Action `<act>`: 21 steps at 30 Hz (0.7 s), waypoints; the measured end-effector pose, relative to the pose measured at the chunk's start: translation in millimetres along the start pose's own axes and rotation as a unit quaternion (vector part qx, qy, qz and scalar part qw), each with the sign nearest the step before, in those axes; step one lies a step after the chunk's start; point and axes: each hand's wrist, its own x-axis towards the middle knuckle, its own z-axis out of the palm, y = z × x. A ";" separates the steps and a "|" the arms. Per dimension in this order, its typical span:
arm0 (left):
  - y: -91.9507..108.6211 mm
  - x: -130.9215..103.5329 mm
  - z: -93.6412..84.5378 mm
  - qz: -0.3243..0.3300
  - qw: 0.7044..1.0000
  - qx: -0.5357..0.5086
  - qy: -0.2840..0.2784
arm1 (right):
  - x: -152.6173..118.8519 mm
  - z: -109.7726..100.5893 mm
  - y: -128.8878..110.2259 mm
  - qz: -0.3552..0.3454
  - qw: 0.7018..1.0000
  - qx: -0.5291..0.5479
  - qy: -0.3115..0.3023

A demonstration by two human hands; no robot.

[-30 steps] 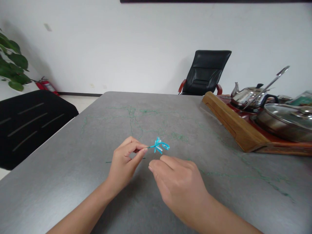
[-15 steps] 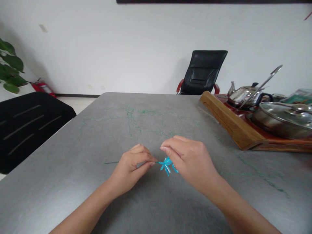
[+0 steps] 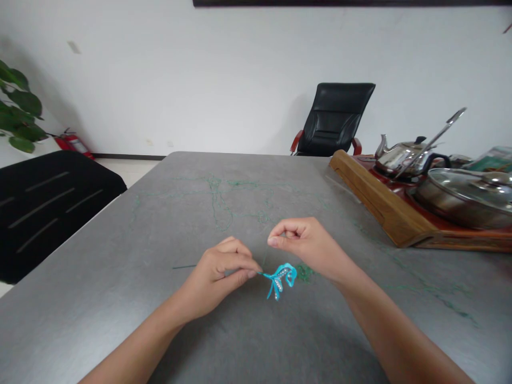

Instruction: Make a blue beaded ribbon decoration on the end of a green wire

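Observation:
My left hand (image 3: 224, 272) pinches the dark green stem (image 3: 184, 266) of a bright blue flower (image 3: 282, 277) with small white beads. The stem's free end sticks out to the left of the hand, and the flower points right, just beyond the fingertips. My right hand (image 3: 304, 242) is above and to the right of the flower, thumb and forefinger pressed together. A faint thin line seems to run from these fingertips toward the stem; it is too fine to make out clearly. A small green thread tangle (image 3: 304, 272) lies beside the flower.
Loose green threads (image 3: 216, 194) lie scattered over the grey table (image 3: 100, 277). On the right stands a wooden tray (image 3: 372, 205) with a metal kettle (image 3: 404, 154) and a lidded pan (image 3: 464, 194). Black chairs (image 3: 336, 117) stand behind and at the left.
My right hand has moved up and away from the flower, uncovering its curled petals and the green tangle. The flower has turned and dips slightly lower. My left hand keeps its pinch.

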 end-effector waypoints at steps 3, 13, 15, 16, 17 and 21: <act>-0.1 1.3 -2.3 0.007 1.000 -0.008 0.017 | 4.6 3.5 6.3 0.011 0.999 0.036 -0.006; -1.4 -0.8 -1.8 -0.064 0.981 0.007 0.183 | 13.5 40.7 31.2 0.051 0.983 0.165 -0.062; -3.3 -0.3 -1.7 -0.078 0.973 0.021 0.214 | 11.3 47.8 32.4 0.049 0.982 0.168 -0.077; -3.9 0.0 -1.8 -0.084 0.970 0.027 0.227 | 9.4 50.6 31.7 0.046 0.981 0.169 -0.085; -4.4 0.3 -2.0 -0.089 0.967 0.032 0.238 | 7.1 52.9 30.1 0.045 0.981 0.166 -0.092; -3.9 0.8 -2.2 -0.103 0.956 0.046 0.270 | -6.0 57.7 14.2 0.041 0.989 0.108 -0.095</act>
